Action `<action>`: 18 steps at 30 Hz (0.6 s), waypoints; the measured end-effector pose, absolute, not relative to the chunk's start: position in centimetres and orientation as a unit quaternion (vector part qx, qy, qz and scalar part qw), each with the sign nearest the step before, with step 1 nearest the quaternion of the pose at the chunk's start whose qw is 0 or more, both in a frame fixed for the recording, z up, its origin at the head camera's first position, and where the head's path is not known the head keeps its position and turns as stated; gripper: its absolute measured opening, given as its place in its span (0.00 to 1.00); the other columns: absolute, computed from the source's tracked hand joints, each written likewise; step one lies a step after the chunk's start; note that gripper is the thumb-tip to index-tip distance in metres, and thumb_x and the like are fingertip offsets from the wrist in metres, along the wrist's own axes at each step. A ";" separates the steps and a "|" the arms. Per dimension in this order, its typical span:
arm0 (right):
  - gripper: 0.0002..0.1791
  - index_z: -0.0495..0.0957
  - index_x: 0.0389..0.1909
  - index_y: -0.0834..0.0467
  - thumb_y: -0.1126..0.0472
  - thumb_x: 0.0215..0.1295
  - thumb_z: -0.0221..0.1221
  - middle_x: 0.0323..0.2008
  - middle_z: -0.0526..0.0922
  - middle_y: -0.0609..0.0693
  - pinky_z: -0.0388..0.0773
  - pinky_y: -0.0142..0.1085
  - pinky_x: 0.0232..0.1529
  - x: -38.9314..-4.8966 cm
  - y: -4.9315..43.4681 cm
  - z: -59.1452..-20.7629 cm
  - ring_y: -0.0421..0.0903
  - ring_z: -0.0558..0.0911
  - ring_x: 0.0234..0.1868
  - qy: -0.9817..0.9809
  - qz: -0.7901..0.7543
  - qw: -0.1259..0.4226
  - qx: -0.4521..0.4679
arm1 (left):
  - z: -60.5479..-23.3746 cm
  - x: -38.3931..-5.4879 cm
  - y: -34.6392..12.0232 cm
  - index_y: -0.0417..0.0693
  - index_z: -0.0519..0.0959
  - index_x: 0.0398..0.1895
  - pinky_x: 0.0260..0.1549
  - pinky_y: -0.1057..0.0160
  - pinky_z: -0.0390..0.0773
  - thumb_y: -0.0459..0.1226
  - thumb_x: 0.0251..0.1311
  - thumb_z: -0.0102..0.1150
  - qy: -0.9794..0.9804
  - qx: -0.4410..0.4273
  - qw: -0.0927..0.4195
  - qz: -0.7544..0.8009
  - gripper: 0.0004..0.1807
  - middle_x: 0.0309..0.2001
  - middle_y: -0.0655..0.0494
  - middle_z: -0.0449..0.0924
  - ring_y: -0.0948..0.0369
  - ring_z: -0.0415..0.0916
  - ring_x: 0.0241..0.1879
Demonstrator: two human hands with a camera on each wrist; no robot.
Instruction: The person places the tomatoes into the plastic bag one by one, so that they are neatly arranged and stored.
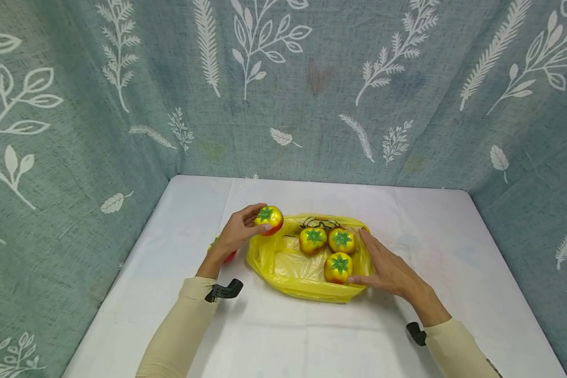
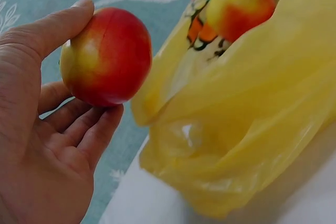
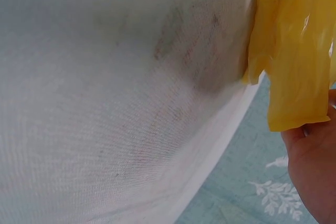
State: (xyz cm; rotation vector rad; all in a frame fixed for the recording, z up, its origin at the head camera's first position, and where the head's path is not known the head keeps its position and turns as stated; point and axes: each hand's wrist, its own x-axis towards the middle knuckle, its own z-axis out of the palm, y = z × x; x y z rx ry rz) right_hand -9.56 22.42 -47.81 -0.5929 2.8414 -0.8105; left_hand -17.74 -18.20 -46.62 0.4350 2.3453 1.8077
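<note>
Three sides of the workspace are closed off by a grey-green curtain (image 1: 321, 160), printed with white leaves and marked by a few faint smudges. Below it stands a table (image 1: 312, 341) with a white covering, on which light creases and dark stains can be seen. No raised rim is shown along its edges, so a dropped round object could be rolled off.

On the table a thin yellow plastic bag (image 1: 302, 293) is laid with its mouth spread upward. Its soft wall is seen as the main risk: if support were lost on one side, the mouth could be folded shut, or the rim could be snagged and the contents tipped.

By the right hand (image 1: 387, 265), thumb and fingers are spread wide against the bag's right side. By the left hand (image 1: 241, 228), one red-and-yellow fruit (image 1: 270, 219) is gripped between thumb and fingertips just beside the bag's far-left rim; its smooth, glossy skin could let it be slipped from so light a hold.

Inside the bag, three green-topped fruits (image 1: 338, 268) are grouped toward the right and could be knocked together. Another fruit (image 1: 230, 257), partly hidden by the left wrist, could be nudged by the forearm.
</note>
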 end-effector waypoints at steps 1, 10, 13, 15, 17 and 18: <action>0.68 0.39 0.83 0.49 0.24 0.51 0.65 0.80 0.48 0.58 0.68 0.64 0.64 -9.6 22.4 -47.8 0.64 0.61 0.74 0.941 -0.269 0.064 -0.196 | -46.6 -17.7 -17.9 0.42 0.68 0.72 0.67 0.54 0.68 0.41 0.64 0.69 0.781 0.149 0.078 0.602 0.36 0.69 0.43 0.70 0.48 0.68 0.69; 0.68 0.39 0.83 0.48 0.23 0.51 0.64 0.80 0.48 0.58 0.69 0.63 0.64 -9.5 22.5 -47.8 0.64 0.62 0.74 0.942 -0.265 0.066 -0.196 | -46.6 -17.0 -15.8 0.42 0.69 0.71 0.66 0.55 0.70 0.42 0.63 0.70 0.778 0.171 0.110 0.594 0.36 0.67 0.45 0.72 0.50 0.70 0.67; 0.68 0.39 0.83 0.48 0.22 0.50 0.64 0.80 0.48 0.58 0.69 0.63 0.64 -9.5 22.5 -47.8 0.64 0.62 0.74 0.942 -0.264 0.067 -0.194 | -46.6 -16.9 -15.1 0.40 0.68 0.72 0.67 0.55 0.69 0.41 0.63 0.70 0.776 0.184 0.113 0.593 0.36 0.68 0.45 0.71 0.50 0.70 0.67; 0.68 0.39 0.83 0.47 0.22 0.50 0.64 0.80 0.48 0.57 0.68 0.64 0.64 -9.5 22.5 -47.8 0.63 0.61 0.74 0.942 -0.266 0.068 -0.193 | -46.6 -16.8 -14.7 0.39 0.68 0.72 0.68 0.54 0.68 0.40 0.63 0.70 0.776 0.191 0.117 0.590 0.36 0.69 0.45 0.70 0.50 0.70 0.67; 0.68 0.38 0.83 0.47 0.22 0.50 0.64 0.80 0.48 0.57 0.68 0.64 0.64 -9.5 22.5 -47.8 0.64 0.61 0.74 0.942 -0.267 0.068 -0.193 | -46.6 -16.7 -14.3 0.39 0.68 0.72 0.68 0.53 0.68 0.39 0.63 0.70 0.775 0.198 0.121 0.588 0.36 0.69 0.45 0.70 0.50 0.70 0.67; 0.68 0.38 0.83 0.47 0.22 0.50 0.64 0.80 0.47 0.57 0.68 0.64 0.64 -9.5 22.6 -47.8 0.63 0.61 0.74 0.942 -0.267 0.068 -0.193 | -46.6 -16.6 -14.1 0.39 0.69 0.72 0.68 0.53 0.68 0.38 0.63 0.70 0.774 0.203 0.122 0.587 0.35 0.69 0.44 0.70 0.49 0.70 0.67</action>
